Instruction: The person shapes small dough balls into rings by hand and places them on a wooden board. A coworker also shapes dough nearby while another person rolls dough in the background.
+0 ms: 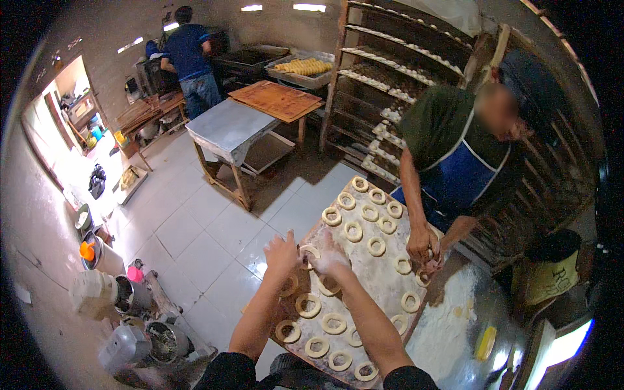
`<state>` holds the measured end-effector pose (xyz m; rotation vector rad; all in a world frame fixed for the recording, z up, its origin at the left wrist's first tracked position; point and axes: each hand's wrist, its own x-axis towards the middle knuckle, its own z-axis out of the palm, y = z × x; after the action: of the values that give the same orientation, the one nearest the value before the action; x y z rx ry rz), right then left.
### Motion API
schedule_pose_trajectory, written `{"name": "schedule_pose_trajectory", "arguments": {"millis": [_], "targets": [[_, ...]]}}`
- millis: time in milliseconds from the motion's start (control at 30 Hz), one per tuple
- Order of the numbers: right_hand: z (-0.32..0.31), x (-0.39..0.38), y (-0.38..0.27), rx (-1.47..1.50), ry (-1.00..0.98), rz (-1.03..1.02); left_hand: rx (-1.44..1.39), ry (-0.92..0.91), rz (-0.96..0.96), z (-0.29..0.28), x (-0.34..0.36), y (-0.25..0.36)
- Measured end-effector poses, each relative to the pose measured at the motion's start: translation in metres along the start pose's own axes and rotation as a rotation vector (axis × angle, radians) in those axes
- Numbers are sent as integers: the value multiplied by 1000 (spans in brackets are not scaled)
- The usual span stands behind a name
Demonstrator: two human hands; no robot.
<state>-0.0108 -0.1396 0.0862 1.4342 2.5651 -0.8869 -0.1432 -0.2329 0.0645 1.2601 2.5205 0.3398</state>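
Near the bottom, rows of pale dough rings [333, 323] are laid on a long floury board [380, 276]. At the board's 9 o'clock edge, one soft dough ring [308, 253] is held between the left hand [281, 250] and the right hand [330, 257], fingers closed on it. It is judged light, squishy and easy to bend out of shape, so it is best pinched gently at both sides. At 3 o'clock, dough is pressed by a co-worker's hands [424, 250]. Far off, at 12 o'clock, a tall rack [390, 78] is seen.
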Motion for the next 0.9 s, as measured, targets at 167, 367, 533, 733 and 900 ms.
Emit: {"name": "schedule_pose_trajectory", "arguments": {"millis": [167,367,533,733,900], "targets": [[17,-28,25,146,280,-267,-64,46,84,17,-8,-6],[-19,-174,185,529,572,-68,-298,368,364,6,-56,56],[-59,-250,387,191,839,633,-600,183,487,15,-116,155],[-86,-241,498,-226,537,400,-814,-50,716,67,-183,266],[-109,-264,490,114,365,183,-644,-78,826,122,-241,344]]}}
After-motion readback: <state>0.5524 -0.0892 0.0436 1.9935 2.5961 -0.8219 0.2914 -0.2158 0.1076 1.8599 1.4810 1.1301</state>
